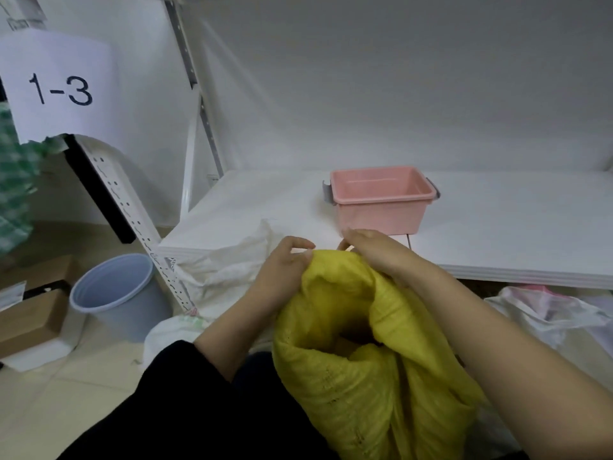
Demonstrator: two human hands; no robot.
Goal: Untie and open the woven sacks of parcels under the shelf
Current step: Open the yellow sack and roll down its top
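A yellow woven sack (pixel 361 366) stands in front of me, its mouth gaping with a dark hollow inside. My left hand (pixel 282 270) grips the left side of the sack's far rim. My right hand (pixel 378 252) pinches the rim's right side, and a pale bit of cord shows between its fingertips. A white woven sack (pixel 229 263) lies crumpled behind my left hand, under the low white shelf (pixel 497 234). Another white sack (pixel 172 333) lies on the floor below it.
A pink plastic bin (pixel 381 200) sits on the shelf just beyond my hands. A grey bucket (pixel 112 293) and cardboard boxes (pixel 33 313) stand at the left. A clear plastic bag (pixel 547 310) lies at the right under the shelf. A perforated upright (pixel 132 220) leans nearby.
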